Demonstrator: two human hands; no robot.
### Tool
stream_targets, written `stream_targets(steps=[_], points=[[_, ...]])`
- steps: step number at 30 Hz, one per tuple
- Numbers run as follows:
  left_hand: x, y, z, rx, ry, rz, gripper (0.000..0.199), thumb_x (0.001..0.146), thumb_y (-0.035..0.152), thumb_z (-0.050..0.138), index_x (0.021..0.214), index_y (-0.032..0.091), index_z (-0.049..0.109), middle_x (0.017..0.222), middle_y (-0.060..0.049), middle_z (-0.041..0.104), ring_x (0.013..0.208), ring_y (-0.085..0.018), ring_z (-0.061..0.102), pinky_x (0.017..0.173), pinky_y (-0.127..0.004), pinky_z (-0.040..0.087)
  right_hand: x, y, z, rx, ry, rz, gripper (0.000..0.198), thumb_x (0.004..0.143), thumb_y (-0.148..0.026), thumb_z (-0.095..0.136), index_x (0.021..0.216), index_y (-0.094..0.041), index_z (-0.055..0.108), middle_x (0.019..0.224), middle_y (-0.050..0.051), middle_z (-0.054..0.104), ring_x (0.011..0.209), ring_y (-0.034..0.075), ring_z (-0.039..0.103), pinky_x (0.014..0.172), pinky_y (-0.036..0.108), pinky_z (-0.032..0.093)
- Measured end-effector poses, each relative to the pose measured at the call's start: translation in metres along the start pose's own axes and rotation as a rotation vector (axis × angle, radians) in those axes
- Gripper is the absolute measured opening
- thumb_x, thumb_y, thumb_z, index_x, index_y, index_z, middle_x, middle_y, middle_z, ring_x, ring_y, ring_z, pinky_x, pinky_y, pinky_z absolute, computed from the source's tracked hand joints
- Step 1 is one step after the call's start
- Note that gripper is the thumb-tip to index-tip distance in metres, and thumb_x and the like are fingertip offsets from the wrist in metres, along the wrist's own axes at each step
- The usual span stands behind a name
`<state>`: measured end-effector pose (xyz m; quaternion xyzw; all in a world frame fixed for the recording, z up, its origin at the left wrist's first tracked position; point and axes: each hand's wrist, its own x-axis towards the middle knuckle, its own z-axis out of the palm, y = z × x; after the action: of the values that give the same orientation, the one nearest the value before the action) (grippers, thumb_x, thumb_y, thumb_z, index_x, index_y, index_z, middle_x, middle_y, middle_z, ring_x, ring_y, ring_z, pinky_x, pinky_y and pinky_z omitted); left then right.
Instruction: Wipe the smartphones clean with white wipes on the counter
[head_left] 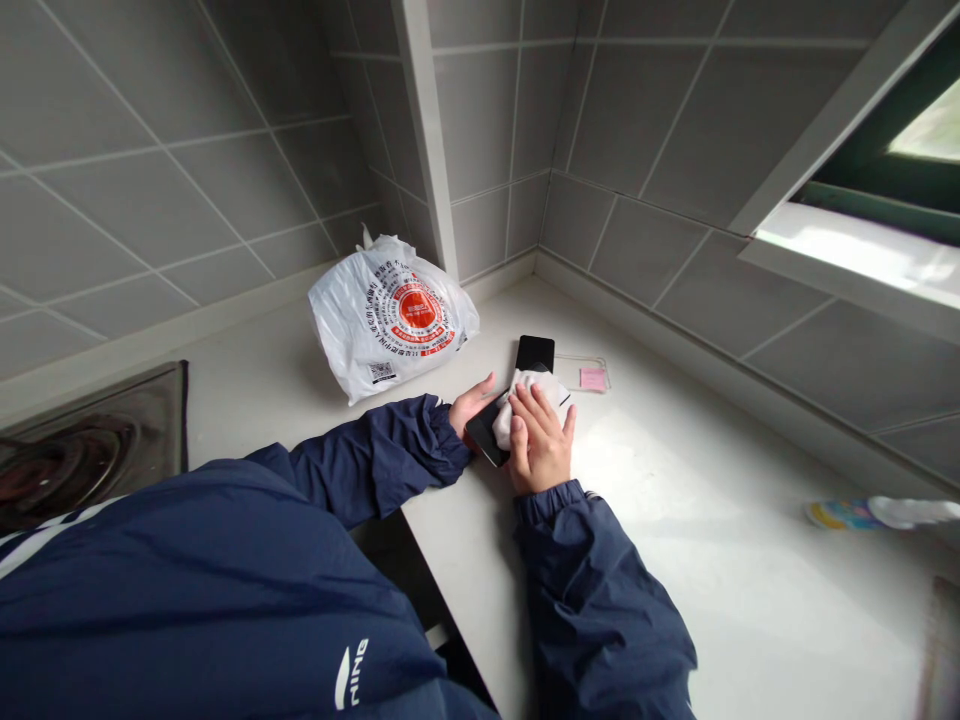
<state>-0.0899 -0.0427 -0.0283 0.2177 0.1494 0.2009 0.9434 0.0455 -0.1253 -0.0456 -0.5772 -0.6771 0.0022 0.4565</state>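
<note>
A black smartphone [487,440] lies slantwise between my hands above the white counter. My left hand [469,408] holds it at its left edge, thumb stretched out and the other fingers mostly hidden under it. My right hand [541,450] presses a crumpled white tissue [504,425] onto its screen, fingers laid over the tissue. The tissue covers much of the screen. Just beyond, a second black phone-like device [535,353] rests on the counter. To its right is a clear phone case [604,372] with a pink note [592,379] in it.
A white printed plastic bag [390,330] stands behind my left hand, against the tiled wall. Far right on the counter [675,580] lies a blurred spray bottle [855,514]. A dark stove [82,440] is at the left. A window [885,170] sits above right.
</note>
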Motion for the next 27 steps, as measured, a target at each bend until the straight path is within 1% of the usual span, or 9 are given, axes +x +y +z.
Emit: stream_targets(steps=[3, 5, 8, 11, 15, 18, 22, 24, 27], points=[[-0.001, 0.001, -0.005, 0.073, -0.045, -0.074, 0.079, 0.1, 0.067, 0.014, 0.149, 0.013, 0.044, 0.108, -0.02, 0.073, 0.077, -0.031, 0.073, 0.068, -0.045, 0.055, 0.0, 0.008, 0.002, -0.034, 0.072, 0.145, 0.041, 0.104, -0.028, 0.037, 0.136, -0.028, 0.063, 0.148, 0.008, 0.06, 0.145, 0.027, 0.048, 0.124, 0.067, 0.009], [-0.002, 0.003, -0.005, 0.096, -0.054, -0.11, 0.078, 0.099, 0.069, 0.016, 0.147, 0.014, 0.046, 0.105, -0.019, 0.073, 0.075, -0.032, 0.073, 0.064, -0.043, 0.055, -0.001, 0.009, 0.003, -0.038, 0.084, 0.17, 0.041, 0.104, -0.029, 0.038, 0.137, -0.028, 0.062, 0.148, 0.008, 0.06, 0.146, 0.028, 0.047, 0.123, 0.069, 0.01], [-0.002, 0.003, 0.0, 0.013, 0.024, -0.033, 0.074, 0.102, 0.064, 0.017, 0.141, 0.011, 0.052, 0.103, -0.017, 0.074, 0.075, -0.026, 0.072, 0.073, -0.04, 0.055, -0.001, 0.005, 0.002, -0.015, 0.041, 0.084, 0.038, 0.103, -0.029, 0.042, 0.133, -0.026, 0.065, 0.145, 0.008, 0.063, 0.144, 0.027, 0.05, 0.125, 0.066, 0.007], [-0.002, 0.002, 0.009, -0.043, 0.079, 0.03, 0.078, 0.103, 0.06, 0.011, 0.137, 0.006, 0.055, 0.101, -0.018, 0.073, 0.081, -0.023, 0.072, 0.08, -0.035, 0.054, -0.001, -0.001, 0.0, 0.039, -0.006, -0.042, 0.034, 0.102, -0.028, 0.044, 0.123, -0.025, 0.07, 0.136, 0.006, 0.069, 0.138, 0.024, 0.056, 0.128, 0.057, 0.006], [-0.001, 0.003, 0.012, -0.046, 0.093, 0.007, 0.083, 0.102, 0.061, 0.004, 0.138, 0.004, 0.053, 0.099, -0.018, 0.072, 0.08, -0.023, 0.072, 0.076, -0.033, 0.054, -0.001, -0.005, 0.001, 0.093, 0.001, -0.083, 0.031, 0.101, -0.026, 0.046, 0.116, -0.025, 0.073, 0.131, 0.004, 0.073, 0.134, 0.021, 0.06, 0.129, 0.052, 0.008], [-0.001, 0.005, 0.008, -0.038, 0.095, -0.009, 0.08, 0.102, 0.062, 0.007, 0.142, 0.009, 0.051, 0.098, -0.016, 0.073, 0.075, -0.023, 0.072, 0.071, -0.034, 0.055, -0.001, -0.003, 0.003, 0.036, 0.019, 0.029, 0.033, 0.103, -0.027, 0.043, 0.123, -0.026, 0.07, 0.137, 0.006, 0.069, 0.137, 0.023, 0.057, 0.127, 0.057, 0.011], [-0.002, 0.007, 0.003, 0.003, 0.021, -0.086, 0.082, 0.1, 0.068, 0.009, 0.147, 0.013, 0.047, 0.104, -0.019, 0.073, 0.077, -0.03, 0.072, 0.063, -0.044, 0.056, 0.0, 0.002, 0.006, -0.067, 0.063, 0.214, 0.04, 0.104, -0.033, 0.039, 0.135, -0.024, 0.063, 0.148, 0.01, 0.06, 0.145, 0.031, 0.048, 0.12, 0.069, 0.021], [-0.001, 0.005, 0.002, -0.016, 0.001, -0.073, 0.08, 0.1, 0.067, 0.013, 0.147, 0.013, 0.048, 0.107, -0.019, 0.073, 0.076, -0.029, 0.072, 0.067, -0.044, 0.056, -0.001, 0.003, 0.006, -0.077, 0.053, 0.207, 0.041, 0.104, -0.034, 0.04, 0.137, -0.024, 0.062, 0.149, 0.011, 0.058, 0.145, 0.032, 0.047, 0.119, 0.071, 0.022], [-0.001, 0.003, 0.003, -0.094, 0.039, -0.002, 0.077, 0.102, 0.063, 0.015, 0.142, 0.009, 0.052, 0.108, -0.018, 0.073, 0.082, -0.024, 0.072, 0.082, -0.038, 0.054, -0.001, 0.0, 0.004, -0.041, 0.009, 0.073, 0.037, 0.101, -0.032, 0.046, 0.132, -0.025, 0.065, 0.144, 0.009, 0.064, 0.142, 0.028, 0.052, 0.124, 0.065, 0.015]])
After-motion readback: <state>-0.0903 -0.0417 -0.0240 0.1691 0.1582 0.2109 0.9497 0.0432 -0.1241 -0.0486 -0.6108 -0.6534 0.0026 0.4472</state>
